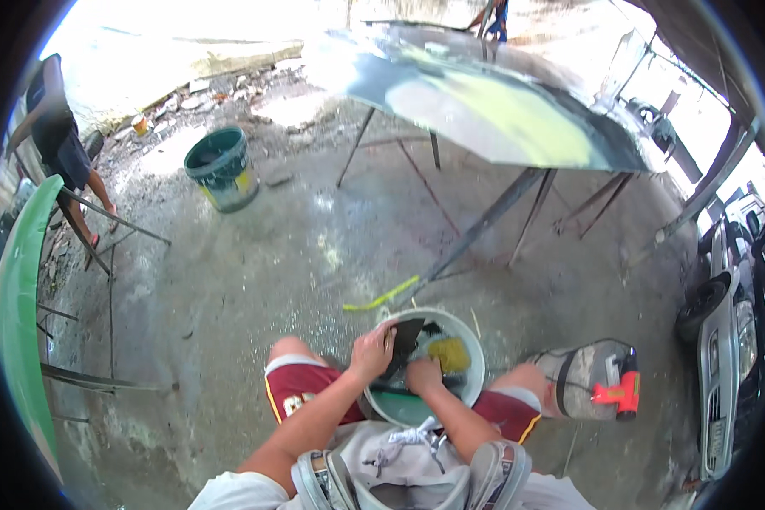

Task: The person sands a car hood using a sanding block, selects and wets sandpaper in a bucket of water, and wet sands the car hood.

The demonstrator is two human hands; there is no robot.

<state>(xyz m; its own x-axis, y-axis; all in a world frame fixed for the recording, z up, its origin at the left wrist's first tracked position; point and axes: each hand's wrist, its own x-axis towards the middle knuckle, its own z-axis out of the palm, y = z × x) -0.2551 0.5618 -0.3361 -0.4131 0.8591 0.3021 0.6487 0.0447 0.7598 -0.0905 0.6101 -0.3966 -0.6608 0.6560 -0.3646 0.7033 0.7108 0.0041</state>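
Between my knees stands a round whitish bucket (476, 344) with murky water and dark things in it. My left hand (372, 352) is at the bucket's left rim, closed on a dark, flat sheet that looks like sandpaper (409, 334), held tilted over the opening. Inside the bucket my right hand (423, 375) is curled, its knuckles up against a yellow sponge (450, 354). The fingertips of that hand are hidden, so what they hold does not show. A green strip (393, 398) lies along the near side within the bucket.
A large panel with pale patches (484, 119) rests on metal stands ahead. At far left is a green panel (25, 297); a person (58, 127) stands beyond it. A dark green bucket (221, 170), a red-orange tool (619, 394) on a grey container and a parked car (722, 340) surround me.
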